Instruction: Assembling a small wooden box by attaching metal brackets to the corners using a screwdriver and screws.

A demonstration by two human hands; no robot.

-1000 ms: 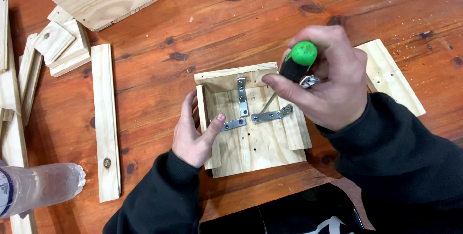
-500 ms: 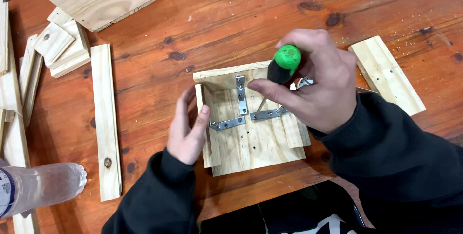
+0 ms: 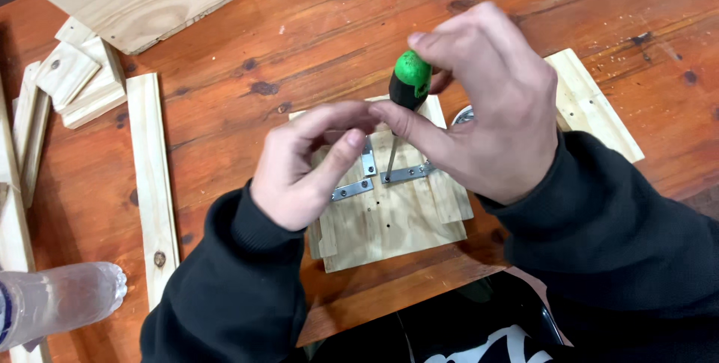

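Green-handled screwdriver (image 3: 404,101): stood near-upright, tip on the metal bracket (image 3: 389,177) of a wooden box (image 3: 389,221) near the counter's (image 3: 314,34) near edge; right hand (image 3: 487,108) fingers clamped on handle, left hand (image 3: 314,161) fingers pinched beside the shaft.

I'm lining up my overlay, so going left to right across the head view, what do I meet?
Clear plastic bottle → long wooden slat → left hand → green-handled screwdriver → right hand → wooden strip at the far right.
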